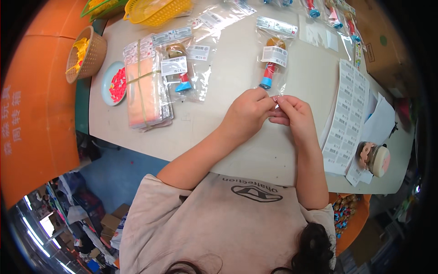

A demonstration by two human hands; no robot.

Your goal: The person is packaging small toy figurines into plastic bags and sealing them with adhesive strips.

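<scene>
Pale worktable [237,150], cluttered w/ bagged toys, label sheets [344,116] at right. Both hands meet at frame centre: left hand [246,114] & right hand [294,114], fingertips pressed together, pinching a tiny clear bit, prob. a sticker [275,97], too small to tell. Bagged toy [272,64] lies just above the fingers, long axis running up-frame, abt equally near both hands.

Count of what you have on the table

You have two hands, left hand [246,114] and right hand [295,115]; two bagged toys lying close, one [272,61] just ahead of your fingers, one [180,68] to the left; one banded stack of bags [145,89]; one label sheet [346,114]; two baskets, tan [89,55] and yellow [157,10]; one blue dish [109,84]; one jar [375,159].
</scene>
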